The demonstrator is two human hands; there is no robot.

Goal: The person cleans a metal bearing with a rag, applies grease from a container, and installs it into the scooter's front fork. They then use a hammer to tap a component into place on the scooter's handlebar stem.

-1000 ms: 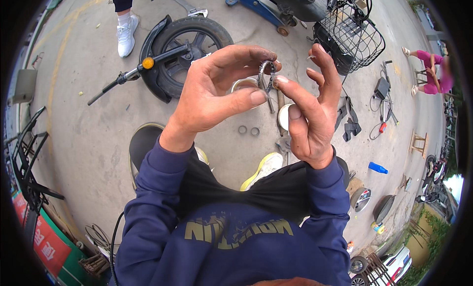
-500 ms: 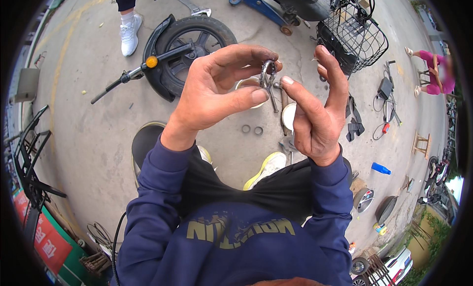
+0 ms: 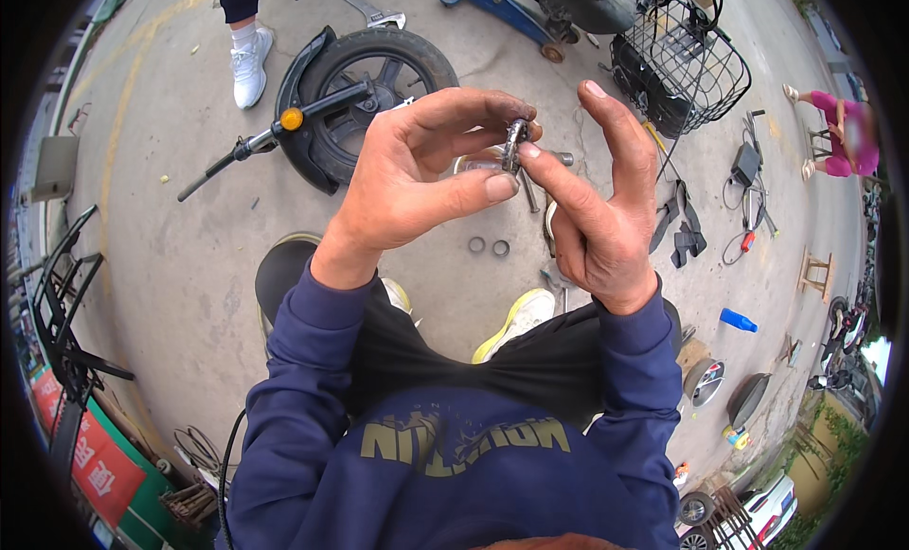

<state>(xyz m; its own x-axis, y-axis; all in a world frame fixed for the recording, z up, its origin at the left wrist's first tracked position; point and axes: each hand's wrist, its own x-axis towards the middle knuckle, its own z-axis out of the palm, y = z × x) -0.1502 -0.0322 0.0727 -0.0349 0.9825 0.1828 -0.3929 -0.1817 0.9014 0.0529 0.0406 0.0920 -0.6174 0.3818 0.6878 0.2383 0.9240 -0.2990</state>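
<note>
My left hand (image 3: pixel 417 171) pinches a small, dark, greasy bearing ring (image 3: pixel 512 145) between thumb and fingertips, above the ground in front of me. The ring is tilted nearly edge-on. My right hand (image 3: pixel 606 209) has its fingers apart, and one outstretched fingertip touches the ring's right side. Behind the hands, a round pale tub (image 3: pixel 471 162) and a metal rod (image 3: pixel 530 192) are partly hidden. Two small dark rings (image 3: pixel 488 247) lie side by side on the concrete below, between the hands and my shoes.
A wheel (image 3: pixel 426 62) with fork and fender lies at the far left, near a person's white shoe (image 3: pixel 249 72) and a large wrench (image 3: pixel 369 8). A wire basket (image 3: pixel 686 62) and blue jack (image 3: pixel 492 10) are beyond. Black straps (image 3: pixel 686 238) and a blue bottle (image 3: pixel 738 320) lie right.
The bearing ring has turned more edge-on in my left hand. My right index finger has moved left onto it, while the other right fingers have tilted left.
</note>
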